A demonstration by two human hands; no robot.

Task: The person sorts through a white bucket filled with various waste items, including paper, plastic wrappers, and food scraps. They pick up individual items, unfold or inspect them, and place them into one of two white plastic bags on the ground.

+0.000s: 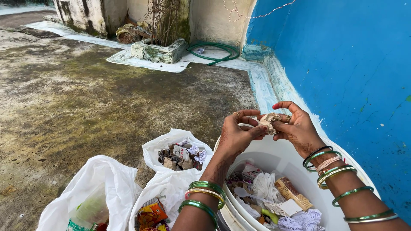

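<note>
— So, where is the crumpled paper scrap (268, 121) right now?

— Up in the air between both hands, above the far rim of the white bucket (274, 149). The left hand (239, 132) pinches its left end with thumb and fingertips; the right hand (297, 128) pinches the right end the same way. Both are closed on it, neither clenched into a fist.

— Which way does it lie?

— Its longer side runs roughly left to right, from one hand to the other, so each hand has an end. Neither is clearly nearer; the scrap sits about midway, perhaps a little toward the right hand.

— And straight below?

— The bucket's open mouth. Inside it lie a white plastic spoon (248, 195), crumpled white paper, a brown printed wrapper (291, 192), something green and other small packets, all loose and mixed.

— What about the bags?

— Three white plastic bags stand on the stained concrete floor (64, 98), left of the bucket. The far bag (177, 149), just beside the left wrist, holds torn paper and card pieces. The near middle bag (165, 188) shows orange and yellow wrappers at the bottom edge of the view. The leftmost bag (100, 190) holds something pale green, partly hidden by the plastic.

— Anything else nearby?

— A blue wall (351, 64) rises to the right of the bucket, and a green hose (216, 50) lies coiled at the far corner of the floor.
</note>
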